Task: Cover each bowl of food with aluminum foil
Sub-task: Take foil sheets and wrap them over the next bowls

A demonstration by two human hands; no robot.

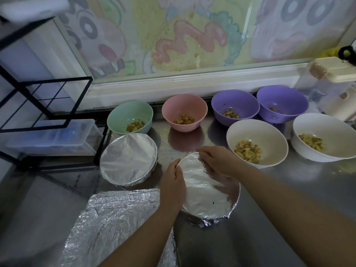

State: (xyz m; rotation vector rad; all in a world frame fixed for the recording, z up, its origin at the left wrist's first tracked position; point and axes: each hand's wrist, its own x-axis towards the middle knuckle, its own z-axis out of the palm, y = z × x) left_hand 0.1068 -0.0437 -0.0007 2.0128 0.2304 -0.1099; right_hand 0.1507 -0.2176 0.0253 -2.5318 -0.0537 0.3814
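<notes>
The foil-covered bowl (208, 193) sits on the steel counter (289, 193) directly in front of the person, its foil stretched flat across the top and crimped under the rim. The left hand (172, 182) grips its left edge, fingers curled over the foil. The right hand (217, 160) curls over the far edge. A second wrapped bowl (128, 158) stands just to the left, beside a loose foil sheet (115, 224). Behind stand uncovered bowls of diced food: green bowl (130, 116), pink bowl (184, 108), left purple bowl (235, 105), right purple bowl (282, 101), cream bowl (257, 133) and white bowl (325, 130).
</notes>
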